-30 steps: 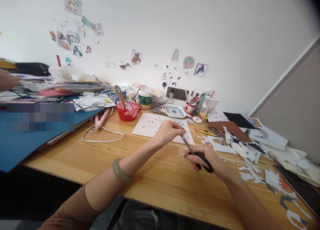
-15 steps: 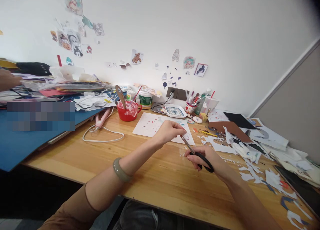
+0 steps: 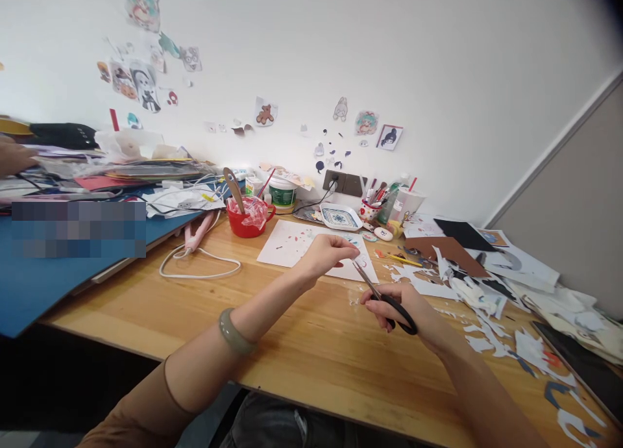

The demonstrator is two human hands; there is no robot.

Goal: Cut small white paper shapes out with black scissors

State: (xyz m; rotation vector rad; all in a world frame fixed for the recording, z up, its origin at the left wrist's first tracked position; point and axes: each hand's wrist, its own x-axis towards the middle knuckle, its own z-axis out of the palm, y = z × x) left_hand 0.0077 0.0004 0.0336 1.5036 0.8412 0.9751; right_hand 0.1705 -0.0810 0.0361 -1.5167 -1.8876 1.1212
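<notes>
My right hand (image 3: 406,305) grips scissors (image 3: 366,276) by their black handles, with the metal blades tilted up and to the left. My left hand (image 3: 324,260) is pinched closed just above the blade tips. Whatever lies between its thumb and finger is too small to make out. Both hands are held over the front of the desk. Behind and below the left hand lies a white sheet (image 3: 276,248) with small coloured cut-out bits on it. Tiny white paper snips (image 3: 354,301) lie on the wood beside my right fingers.
Paper scraps (image 3: 479,295) and brown paper (image 3: 450,252) spread over the right side. Along the back stand a red pot (image 3: 243,226), a square dish (image 3: 341,217) and a pen cup (image 3: 370,211). A pink corded tool (image 3: 195,234) lies left. Another person's hand (image 3: 15,157) is at far left.
The scissor blades look slightly more apart, and my left fingertips have shifted a little left and up. Otherwise both hands stay in nearly the same place.
</notes>
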